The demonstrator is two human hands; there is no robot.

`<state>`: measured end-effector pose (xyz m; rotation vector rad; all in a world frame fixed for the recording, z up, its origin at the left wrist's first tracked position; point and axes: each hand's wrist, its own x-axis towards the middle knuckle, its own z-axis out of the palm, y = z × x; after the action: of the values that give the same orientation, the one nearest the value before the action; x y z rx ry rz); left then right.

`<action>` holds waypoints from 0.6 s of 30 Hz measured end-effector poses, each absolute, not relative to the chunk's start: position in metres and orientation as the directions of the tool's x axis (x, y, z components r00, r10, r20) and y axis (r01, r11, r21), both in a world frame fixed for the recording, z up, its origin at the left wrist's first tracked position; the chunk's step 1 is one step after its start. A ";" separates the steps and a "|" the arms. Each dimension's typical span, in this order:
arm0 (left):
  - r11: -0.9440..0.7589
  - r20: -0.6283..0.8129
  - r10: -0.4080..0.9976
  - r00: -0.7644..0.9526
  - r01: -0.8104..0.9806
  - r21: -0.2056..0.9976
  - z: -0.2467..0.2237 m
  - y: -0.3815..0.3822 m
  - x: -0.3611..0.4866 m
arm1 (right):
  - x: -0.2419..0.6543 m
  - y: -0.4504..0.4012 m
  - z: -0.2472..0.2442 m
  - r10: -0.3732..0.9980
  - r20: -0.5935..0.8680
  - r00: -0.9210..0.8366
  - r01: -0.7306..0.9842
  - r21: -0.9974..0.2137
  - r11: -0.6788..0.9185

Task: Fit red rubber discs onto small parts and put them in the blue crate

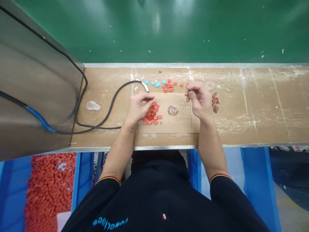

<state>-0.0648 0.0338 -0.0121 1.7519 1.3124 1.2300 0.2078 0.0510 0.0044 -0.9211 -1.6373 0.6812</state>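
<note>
My left hand (138,108) is closed in a pinch over a pile of red discs (152,117), with a bit of a red disc showing at its fingertips. To the right, my right hand (200,99) pinches thumb against fingers; whatever they hold is too small to make out. Beneath it, many tiny dark pieces (184,102) are scattered on a cardboard sheet (169,127). Between both hands stands a small clear round piece (173,110) on the sheet. Beyond the hands lie loose red discs (167,85) and several blue discs (157,84).
A black cable (113,103) loops across the bench from the metal wall on the left. Nearby is a clear plastic scoop-shaped piece (93,105). Small red-and-metal parts (215,102) are heaped right of my right hand. Below the bench, a blue bin holds red pieces (49,190).
</note>
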 end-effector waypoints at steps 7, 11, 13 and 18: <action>-0.211 0.224 0.974 0.010 0.379 0.901 -0.019 0.036 -0.068 | 0.209 0.042 0.011 0.855 0.513 -0.080 0.246 -0.821 0.516; -0.179 0.184 0.983 0.020 0.355 0.917 -0.018 0.035 -0.067 | 0.209 0.041 0.012 0.849 0.522 -0.086 0.226 -0.819 0.527; -0.177 0.179 0.984 0.026 0.343 0.923 -0.016 0.034 -0.066 | 0.209 0.040 0.012 0.849 0.522 -0.082 0.224 -0.820 0.526; -0.199 0.189 0.980 0.064 0.358 0.912 -0.016 0.034 -0.066 | 0.209 0.039 0.013 0.840 0.537 -0.082 0.248 -0.805 0.539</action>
<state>-0.0656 0.0341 -0.0164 1.6485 1.3562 1.1358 0.2091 0.0391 0.0129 -0.9411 -1.6211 0.6386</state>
